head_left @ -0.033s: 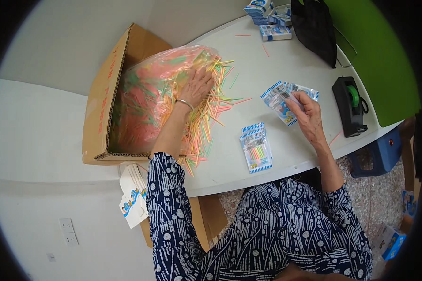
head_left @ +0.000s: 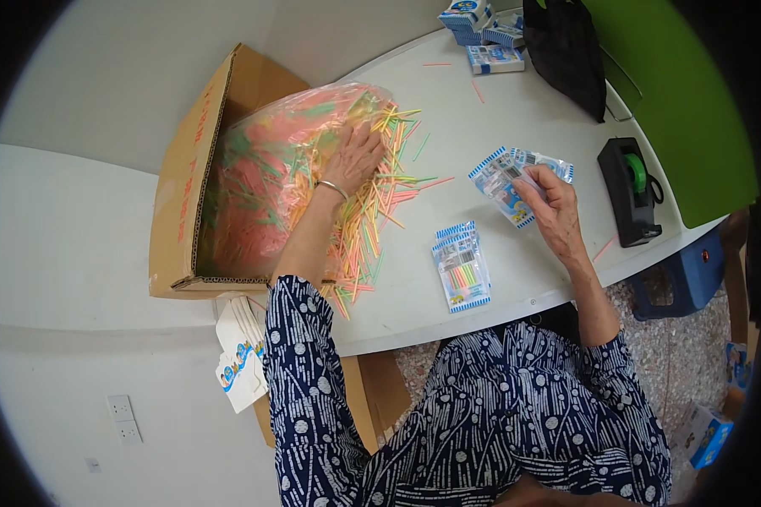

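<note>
**Left hand flat on the sticks, right hand pinching a packet**

Your left hand point(head_left: 357, 157) lies palm down on the heap of thin coloured sticks point(head_left: 372, 211), which spills out of a clear plastic bag point(head_left: 271, 169) in the open cardboard box point(head_left: 182, 177) just left of your fingers. Sticks run under your palm and fan out past your fingertips toward the right and down along your forearm. A few loose ones lie well beyond your fingers on the table.

Between your two hands, nearer your body, a filled blue-edged packet point(head_left: 461, 269) lies flat, touching neither hand.

The surface is a white table point(head_left: 524, 110) with a curved edge, set against a pale wall and floor on the left. Right of your right hand stands a black tape dispenser point(head_left: 630, 193); beyond your fingers sit small blue-and-white boxes point(head_left: 482, 34) and a black bag point(head_left: 566, 51), with a green panel point(head_left: 685, 101) at the far right.

Your left fingers point(head_left: 370, 137) are spread and nearly straight, pressing on the sticks and gripping nothing. Your right hand point(head_left: 554, 207) is curled, thumb and fingertips closed on the edge of flat blue-and-white packets point(head_left: 503, 177), which fan out to the left of your fingers
</note>
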`<state>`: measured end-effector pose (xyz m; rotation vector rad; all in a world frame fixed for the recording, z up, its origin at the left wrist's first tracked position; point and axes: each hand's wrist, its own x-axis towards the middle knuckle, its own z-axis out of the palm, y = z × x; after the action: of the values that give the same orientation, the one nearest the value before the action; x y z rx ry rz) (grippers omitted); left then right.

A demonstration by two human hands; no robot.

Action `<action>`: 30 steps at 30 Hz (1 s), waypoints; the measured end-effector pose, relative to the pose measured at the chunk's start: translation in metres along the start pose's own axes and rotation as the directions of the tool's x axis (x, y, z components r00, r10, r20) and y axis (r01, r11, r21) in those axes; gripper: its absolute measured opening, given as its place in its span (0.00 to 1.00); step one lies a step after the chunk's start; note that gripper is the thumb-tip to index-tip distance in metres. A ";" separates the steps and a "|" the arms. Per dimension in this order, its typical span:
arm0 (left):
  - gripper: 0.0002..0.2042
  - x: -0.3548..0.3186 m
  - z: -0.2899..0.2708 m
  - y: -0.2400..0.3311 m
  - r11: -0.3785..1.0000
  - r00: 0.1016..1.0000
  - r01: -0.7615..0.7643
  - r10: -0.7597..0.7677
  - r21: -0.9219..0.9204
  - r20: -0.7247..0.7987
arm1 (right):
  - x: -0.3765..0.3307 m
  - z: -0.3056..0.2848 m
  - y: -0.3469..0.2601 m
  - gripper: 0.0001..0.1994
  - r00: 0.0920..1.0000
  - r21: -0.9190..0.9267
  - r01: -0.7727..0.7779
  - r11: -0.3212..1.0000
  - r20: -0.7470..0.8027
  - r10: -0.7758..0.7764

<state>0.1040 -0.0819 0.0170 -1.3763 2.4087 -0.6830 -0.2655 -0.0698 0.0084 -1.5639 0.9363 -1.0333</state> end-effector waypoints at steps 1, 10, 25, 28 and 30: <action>0.15 -0.001 0.002 0.000 1.000 1.000 -0.002 0.002 0.003 0.000 | 0.000 0.001 0.000 0.08 1.000 0.013 0.001 1.000 0.022 -0.001; 0.08 -0.003 -0.019 0.008 0.996 0.998 0.070 -0.069 -0.064 0.010 | -0.001 0.009 0.001 0.10 0.995 0.187 -0.094 0.978 0.061 0.084; 0.11 -0.024 -0.037 0.052 -0.808 0.713 -0.014 -0.421 -0.588 0.561 | 0.013 0.051 0.017 0.09 0.941 0.531 -0.321 0.784 0.274 0.199; 0.13 -0.028 -0.035 0.061 -0.876 0.716 -0.135 -0.409 -0.462 0.566 | 0.014 0.063 0.013 0.11 0.923 0.458 -0.325 0.827 0.343 0.173; 0.14 -0.023 -0.045 0.066 -0.857 0.740 -0.147 -0.426 -0.493 0.520 | 0.016 0.065 0.014 0.12 0.910 0.437 -0.346 0.830 0.371 0.184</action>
<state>0.0470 -0.0219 0.0200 1.0717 -0.6060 -1.3507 -0.2004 -0.0668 -0.0116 -1.0803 0.5835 -0.7165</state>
